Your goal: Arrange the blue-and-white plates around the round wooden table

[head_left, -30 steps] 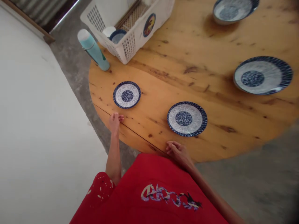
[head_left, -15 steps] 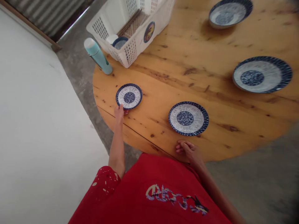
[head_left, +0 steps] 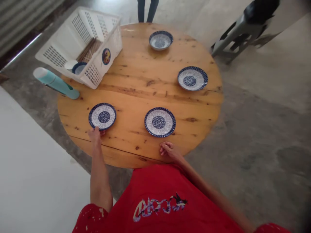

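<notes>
At the near left of the round wooden table (head_left: 126, 136), my left hand (head_left: 96, 133) grips the front rim of a blue-rimmed plate (head_left: 103, 116), thumb on top and fingers beneath. My right hand (head_left: 168, 150) rests by the table's near edge, its fingers curled in and holding nothing that shows. Just beyond it lies a second blue-and-white plate (head_left: 159, 122), apart from the fingers. Two more dishes of the same pattern stand farther off: one plate (head_left: 192, 78) at the right and one deeper dish (head_left: 160, 40) at the back.
A white plastic basket (head_left: 93, 76) on the left back holds chopsticks (head_left: 85, 50), a blue-rimmed dish (head_left: 79, 68) and a white item. Beside it stands a light-blue flask (head_left: 57, 83). A person's legs (head_left: 147, 9) and a grey stool (head_left: 239, 35) are beyond the table.
The camera view has turned, bringing the whole table, the legs and the stool into sight. My left hand keeps its hold on the plate; my right hand stays near the table edge.
</notes>
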Demonstrator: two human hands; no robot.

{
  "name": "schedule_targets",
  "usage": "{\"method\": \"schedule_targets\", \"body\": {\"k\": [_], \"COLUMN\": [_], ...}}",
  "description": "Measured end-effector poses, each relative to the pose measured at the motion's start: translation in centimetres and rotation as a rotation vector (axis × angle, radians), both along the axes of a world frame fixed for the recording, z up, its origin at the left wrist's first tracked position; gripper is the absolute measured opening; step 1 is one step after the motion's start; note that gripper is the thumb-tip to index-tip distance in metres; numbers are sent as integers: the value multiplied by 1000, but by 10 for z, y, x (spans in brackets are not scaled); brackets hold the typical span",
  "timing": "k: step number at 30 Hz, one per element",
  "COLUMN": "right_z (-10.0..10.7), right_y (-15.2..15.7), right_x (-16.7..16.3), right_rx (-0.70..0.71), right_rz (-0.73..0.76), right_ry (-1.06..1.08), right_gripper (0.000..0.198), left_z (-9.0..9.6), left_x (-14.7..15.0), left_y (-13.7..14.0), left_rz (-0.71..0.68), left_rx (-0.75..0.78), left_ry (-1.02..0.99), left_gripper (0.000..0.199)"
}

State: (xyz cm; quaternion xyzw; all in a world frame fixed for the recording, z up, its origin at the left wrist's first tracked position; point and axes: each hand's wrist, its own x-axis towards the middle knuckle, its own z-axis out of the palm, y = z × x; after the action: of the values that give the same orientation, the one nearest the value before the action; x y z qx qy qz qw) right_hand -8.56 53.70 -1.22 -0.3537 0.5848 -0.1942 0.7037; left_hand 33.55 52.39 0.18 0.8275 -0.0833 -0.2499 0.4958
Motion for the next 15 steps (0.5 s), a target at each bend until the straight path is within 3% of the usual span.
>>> {"method": "schedule_targets", "body": {"k": [9, 15], "right_z": [-7, -9], "right_y": [1, 0], "right_x": [-3, -12], "right_rx": [-39, -62], "right_rz": [100, 85], "right_ry": [23, 66], "right_gripper": [45, 47], "left_z": [3, 9], "left_x": [5, 3], "left_y": [4, 15], "left_rz": [-32, -21], "left_rx": [34, 8], "left_ry": [-48, 6], "left_gripper": [22, 24]}}
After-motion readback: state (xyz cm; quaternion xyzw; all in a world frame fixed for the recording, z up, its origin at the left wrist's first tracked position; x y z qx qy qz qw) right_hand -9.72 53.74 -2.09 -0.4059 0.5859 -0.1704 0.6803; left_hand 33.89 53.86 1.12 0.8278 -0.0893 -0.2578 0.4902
